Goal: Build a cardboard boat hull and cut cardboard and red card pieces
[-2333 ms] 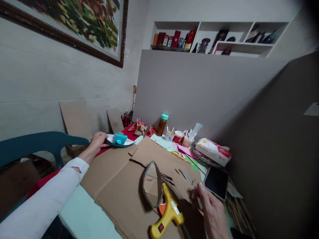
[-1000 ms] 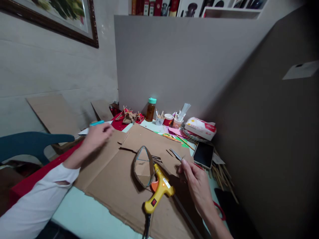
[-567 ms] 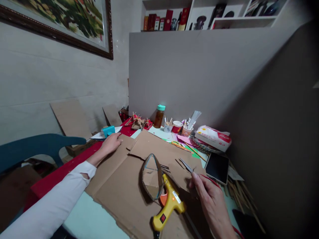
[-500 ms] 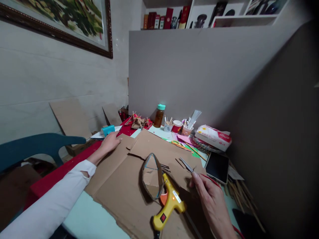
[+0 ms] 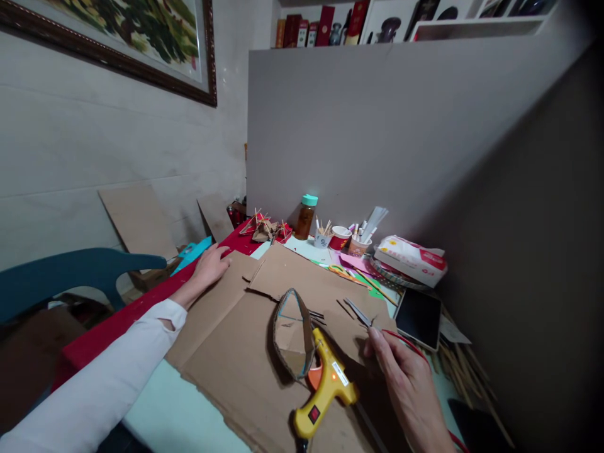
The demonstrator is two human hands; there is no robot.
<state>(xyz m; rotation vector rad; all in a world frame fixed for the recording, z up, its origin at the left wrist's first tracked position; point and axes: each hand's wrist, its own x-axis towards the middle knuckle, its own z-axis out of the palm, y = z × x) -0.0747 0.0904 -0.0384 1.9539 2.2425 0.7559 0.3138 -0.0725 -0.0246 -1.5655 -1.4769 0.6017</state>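
Yellow glue gun (image 5: 325, 393), lying on a cardboard sheet (image 5: 236, 377) that covers much of the pale green worktop (image 5: 189, 402). To its right, the right hand (image 5: 408, 377) pinches red-handled scissors (image 5: 357, 311) in its grip, blades pointing away. Just beside the gun's nozzle sits a pointed-oval cardboard form (image 5: 306, 333). Farther left, the left hand (image 5: 207, 270) is at the sheet's edge, its grip loosely spread, near a turquoise piece (image 5: 192, 253). Beyond stand a red-and-white packet (image 5: 411, 259), cups (image 5: 340, 239) and a capped bottle (image 5: 305, 220).
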